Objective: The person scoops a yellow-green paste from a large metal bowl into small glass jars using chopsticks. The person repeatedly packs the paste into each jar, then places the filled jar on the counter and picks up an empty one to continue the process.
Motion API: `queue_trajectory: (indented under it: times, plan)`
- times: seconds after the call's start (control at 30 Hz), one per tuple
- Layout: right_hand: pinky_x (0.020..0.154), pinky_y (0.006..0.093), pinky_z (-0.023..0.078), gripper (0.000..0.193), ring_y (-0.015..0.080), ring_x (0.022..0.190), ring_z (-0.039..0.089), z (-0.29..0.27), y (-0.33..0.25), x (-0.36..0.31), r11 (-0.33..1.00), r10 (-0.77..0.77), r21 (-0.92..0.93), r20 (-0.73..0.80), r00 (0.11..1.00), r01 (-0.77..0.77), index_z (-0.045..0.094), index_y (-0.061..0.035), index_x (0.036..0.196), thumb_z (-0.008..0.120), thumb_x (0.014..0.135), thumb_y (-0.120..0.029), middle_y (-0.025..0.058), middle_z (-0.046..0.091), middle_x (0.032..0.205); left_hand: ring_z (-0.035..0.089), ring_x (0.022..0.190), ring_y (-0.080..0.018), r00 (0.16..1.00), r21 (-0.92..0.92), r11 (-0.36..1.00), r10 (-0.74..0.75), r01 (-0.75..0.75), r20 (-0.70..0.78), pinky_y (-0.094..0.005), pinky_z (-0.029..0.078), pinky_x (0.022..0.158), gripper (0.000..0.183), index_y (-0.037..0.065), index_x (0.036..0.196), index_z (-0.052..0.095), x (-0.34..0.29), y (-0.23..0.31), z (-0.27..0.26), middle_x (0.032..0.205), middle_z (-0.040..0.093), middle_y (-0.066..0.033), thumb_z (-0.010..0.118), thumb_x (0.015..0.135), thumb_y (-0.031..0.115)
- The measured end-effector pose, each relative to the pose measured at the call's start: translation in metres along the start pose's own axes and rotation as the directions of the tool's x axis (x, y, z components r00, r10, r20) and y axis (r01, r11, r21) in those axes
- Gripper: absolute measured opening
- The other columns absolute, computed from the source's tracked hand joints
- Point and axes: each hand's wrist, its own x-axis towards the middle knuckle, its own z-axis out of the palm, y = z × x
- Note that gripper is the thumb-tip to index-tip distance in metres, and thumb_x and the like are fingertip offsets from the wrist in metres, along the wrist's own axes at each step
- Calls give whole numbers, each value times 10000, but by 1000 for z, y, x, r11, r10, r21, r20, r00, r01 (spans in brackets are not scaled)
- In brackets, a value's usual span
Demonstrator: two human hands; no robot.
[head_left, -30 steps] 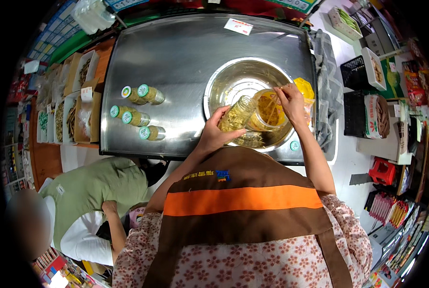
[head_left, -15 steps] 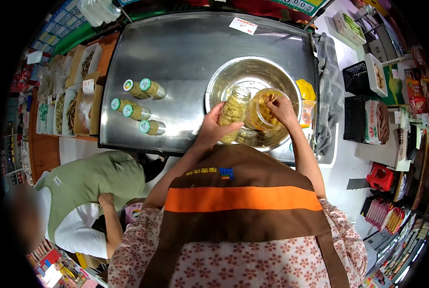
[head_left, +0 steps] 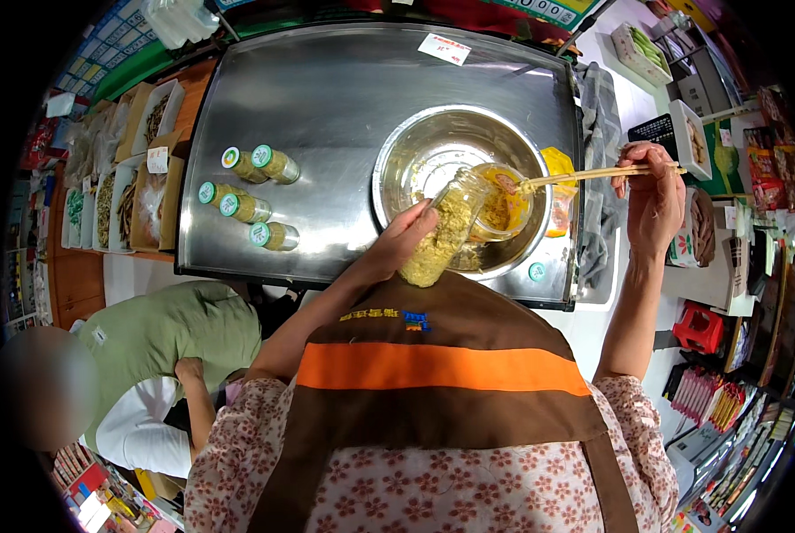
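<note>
My left hand point(head_left: 395, 242) is wrapped round a glass jar point(head_left: 443, 233) filled with a yellow-green, shredded-looking food. The jar tilts, its open mouth leaning right over a large steel bowl point(head_left: 401, 147). Inside the bowl rests a clear plastic tub point(head_left: 509, 222) with orange-yellow food in it. Raised to the right, my right hand point(head_left: 655, 197) grips long wooden chopsticks point(head_left: 588, 175). Their tips, with a little food on them, hover over the tub, close to the jar's mouth.
Several filled jars point(head_left: 251, 197) with green or white lids lie at the left on the metal table point(head_left: 326, 107). A loose green lid point(head_left: 536, 272) and a yellow packet point(head_left: 558, 191) flank the bowl. A person in a green apron point(head_left: 179, 329) bends at the lower left.
My right hand has left the tub and swung up to the right, now with chopsticks clearly showing. The jar in my left hand has tipped further right.
</note>
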Motion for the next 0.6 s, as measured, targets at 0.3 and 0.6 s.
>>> queue_trajectory:
  times: [0.3,0.6]
  plan:
    - [535,239,426,269,159,609,578,26,7,-1,996,33,83,60,998,-38,563,43,884,434,954,-183,144,599,815,518,951,-73,983,124,989,58,-81,176,-234,441,829,422,-12,1295,428,2,12,8,1046,563,-22,460,980,268]
    - [535,237,487,233,127,632,611,20,6,-4,933,320,-224,155,935,-282,645,56,958,577,921,-163,112,654,844,509,1161,-154,938,-290,934,-108,209,328,-303,435,974,477,-15,1370,313,14,6,-11,1293,479,-113,353,1013,299]
